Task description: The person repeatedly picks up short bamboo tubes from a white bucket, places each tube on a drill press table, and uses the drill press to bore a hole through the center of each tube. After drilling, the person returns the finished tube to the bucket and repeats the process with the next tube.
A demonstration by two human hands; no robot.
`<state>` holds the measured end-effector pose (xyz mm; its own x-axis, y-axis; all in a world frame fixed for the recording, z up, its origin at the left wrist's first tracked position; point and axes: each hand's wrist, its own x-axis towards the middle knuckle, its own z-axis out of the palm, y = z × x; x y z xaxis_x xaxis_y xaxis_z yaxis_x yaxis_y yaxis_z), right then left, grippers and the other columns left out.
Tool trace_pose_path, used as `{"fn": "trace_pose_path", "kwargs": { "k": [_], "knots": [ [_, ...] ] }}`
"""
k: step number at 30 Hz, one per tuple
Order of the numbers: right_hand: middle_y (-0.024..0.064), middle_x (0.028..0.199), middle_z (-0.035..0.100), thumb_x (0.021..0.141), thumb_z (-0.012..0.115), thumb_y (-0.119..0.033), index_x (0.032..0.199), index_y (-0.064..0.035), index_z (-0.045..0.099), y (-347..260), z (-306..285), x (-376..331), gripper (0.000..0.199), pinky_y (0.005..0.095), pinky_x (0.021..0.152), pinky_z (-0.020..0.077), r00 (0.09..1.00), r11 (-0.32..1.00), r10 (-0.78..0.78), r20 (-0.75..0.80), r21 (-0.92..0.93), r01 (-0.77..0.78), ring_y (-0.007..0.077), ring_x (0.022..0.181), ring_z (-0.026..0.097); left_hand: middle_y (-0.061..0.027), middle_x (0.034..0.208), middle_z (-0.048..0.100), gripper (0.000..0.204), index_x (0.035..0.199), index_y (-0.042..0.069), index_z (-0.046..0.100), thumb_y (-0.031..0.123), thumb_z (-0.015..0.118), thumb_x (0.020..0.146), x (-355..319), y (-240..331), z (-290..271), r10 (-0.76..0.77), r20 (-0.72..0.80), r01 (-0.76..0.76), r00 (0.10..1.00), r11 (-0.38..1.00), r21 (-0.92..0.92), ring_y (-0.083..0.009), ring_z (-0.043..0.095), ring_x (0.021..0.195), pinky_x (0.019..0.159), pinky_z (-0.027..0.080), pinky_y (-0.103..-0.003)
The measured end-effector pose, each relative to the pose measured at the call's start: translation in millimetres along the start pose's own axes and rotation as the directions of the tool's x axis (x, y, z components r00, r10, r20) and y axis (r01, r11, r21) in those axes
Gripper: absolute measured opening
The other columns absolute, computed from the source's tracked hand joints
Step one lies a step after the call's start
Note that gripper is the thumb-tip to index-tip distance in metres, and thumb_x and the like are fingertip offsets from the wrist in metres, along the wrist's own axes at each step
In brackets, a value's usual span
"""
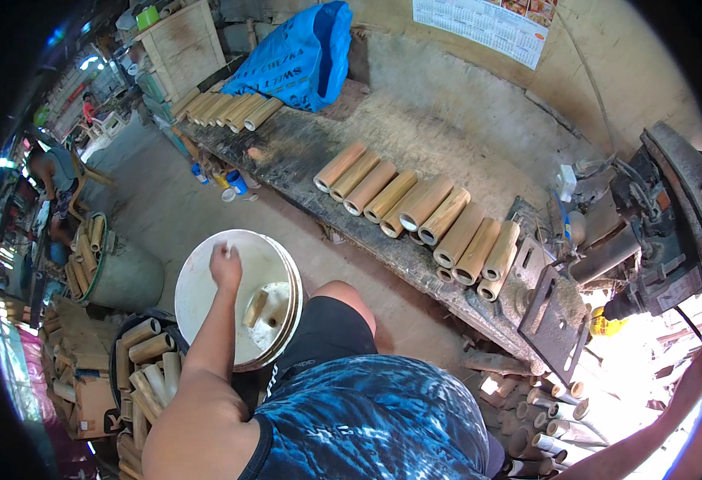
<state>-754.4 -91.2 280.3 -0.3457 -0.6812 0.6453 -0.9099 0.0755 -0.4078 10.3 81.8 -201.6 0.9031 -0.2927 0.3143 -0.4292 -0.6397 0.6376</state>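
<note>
My left hand [225, 268] is over the mouth of a white plastic bucket [199, 320], fingers curled; whatever they may hold is too small to make out. Inside the bucket lies a short bamboo piece [256, 308] near the bottom. My right arm [663, 424] reaches out along the right rim of the picture, toward a dusty machine [607, 232]; the hand there is lost in glare and dark edge. On the workbench [271, 164] in front, cut bamboo tubes [399, 196] lie side by side in a row, some on top of others.
A blue bag [303, 60] and a second row of bamboo tubes [235, 110] occupy the bench's far end. Bamboo pieces fill a bin [127, 268] and a container [147, 352] at left; more tubes [555, 424] are piled lower right. Another person [51, 176] sits far left.
</note>
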Motion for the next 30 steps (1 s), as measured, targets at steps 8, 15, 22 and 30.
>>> {"fn": "trace_pose_path", "kwargs": {
  "k": [8, 15, 22, 30],
  "knots": [
    [0.0111, 0.124, 0.065, 0.111, 0.04, -0.037, 0.147, -0.0096, 0.052, 77, 25, 41, 0.047, 0.0281, 0.046, 0.0442, 0.983, 0.973, -0.174, -0.06, 0.146, 0.181, 0.0128, 0.05, 0.056, -0.0226, 0.13, 0.065, 0.066, 0.137, 0.002, 0.058, 0.045, 0.072, 0.089, 61, 232, 98, 0.151, 0.366, -0.062, 0.918, 0.968, -0.244, -0.0364, 0.061, 0.124, 0.103, 0.048, -0.042],
    [0.0106, 0.106, 0.066, 0.111, 0.038, -0.037, 0.141, -0.0056, 0.055, 62, 24, 26, 0.047, 0.0288, 0.048, 0.0431, 0.996, 0.993, -0.087, -0.023, 0.084, 0.088, 0.0106, 0.043, 0.05, -0.0271, 0.136, 0.061, 0.081, 0.149, 0.0, 0.044, 0.039, 0.078, 0.086, 68, 251, 165, -0.001, 0.499, 0.075, 0.867, 0.989, -0.129, -0.0388, 0.058, 0.129, 0.108, 0.046, -0.042],
    [0.0092, 0.101, 0.067, 0.112, 0.037, -0.037, 0.139, -0.0066, 0.057, 49, 22, 19, 0.046, 0.0288, 0.051, 0.042, 0.995, 0.994, -0.094, -0.031, 0.044, 0.095, 0.0096, 0.044, 0.05, -0.0072, 0.103, 0.067, 0.038, 0.12, 0.006, 0.061, 0.021, 0.077, 0.089, 78, 219, 143, -0.081, 0.618, 0.608, 0.782, 0.315, -0.729, -0.0194, 0.068, 0.09, 0.072, 0.061, -0.033],
    [0.0084, 0.125, 0.068, 0.111, 0.038, -0.035, 0.142, -0.0082, 0.056, 44, 23, 12, 0.045, 0.0272, 0.05, 0.0434, 1.0, 0.988, -0.024, -0.013, 0.151, 0.026, 0.0104, 0.049, 0.052, -0.0118, 0.116, 0.066, 0.052, 0.132, 0.007, 0.053, 0.014, 0.077, 0.085, 33, 255, -17, 0.47, 0.579, 0.531, 0.667, 0.245, -0.811, -0.0252, 0.069, 0.093, 0.08, 0.058, -0.034]
  ]
}}
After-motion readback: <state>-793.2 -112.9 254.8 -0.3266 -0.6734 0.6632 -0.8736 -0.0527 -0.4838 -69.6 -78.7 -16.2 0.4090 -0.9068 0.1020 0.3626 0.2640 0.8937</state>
